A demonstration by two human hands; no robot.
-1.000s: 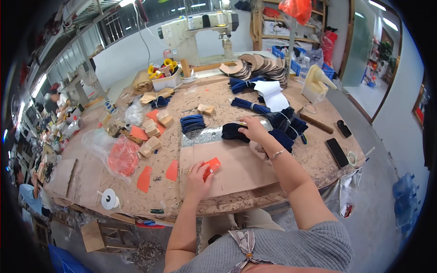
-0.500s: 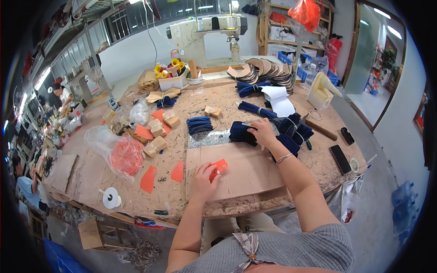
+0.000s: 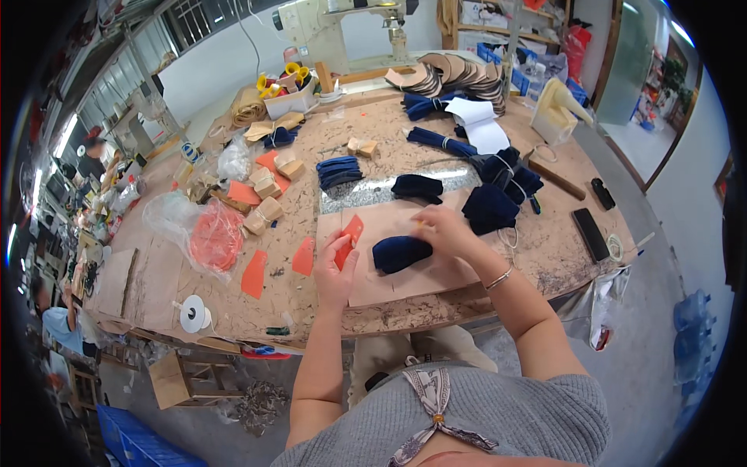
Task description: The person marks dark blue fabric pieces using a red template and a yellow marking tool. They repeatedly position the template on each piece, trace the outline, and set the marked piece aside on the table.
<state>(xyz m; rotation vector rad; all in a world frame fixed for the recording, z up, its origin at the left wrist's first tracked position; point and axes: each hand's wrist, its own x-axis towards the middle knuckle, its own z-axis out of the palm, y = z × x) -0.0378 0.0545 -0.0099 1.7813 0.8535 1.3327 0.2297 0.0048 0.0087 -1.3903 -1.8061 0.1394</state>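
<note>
My left hand (image 3: 336,265) holds a flat orange cut piece (image 3: 352,232) upright between thumb and fingers, above the pale board (image 3: 373,292). Just to its right, a dark blue fabric piece (image 3: 401,254) with a rounded outline lies on that board. Over its right end is my right hand (image 3: 445,232), fingers drawn together around something small with a yellowish tip, too blurred to name. Beyond the hands, a short stack of dark blue pieces (image 3: 416,188) rests on the shiny metal plate (image 3: 366,193). Another blue stack (image 3: 339,171) sits to its left.
Two loose orange pieces (image 3: 254,274) and a white spool (image 3: 194,314) lie left. Tied blue bundles (image 3: 498,175), a wooden-handled tool (image 3: 556,179) and a black phone-like slab (image 3: 590,235) are right. A sewing machine (image 3: 311,31) stands at the back.
My right hand has come nearer, away from the blue stack, and a blue piece now lies on the board. My left hand has lifted the orange piece off the board.
</note>
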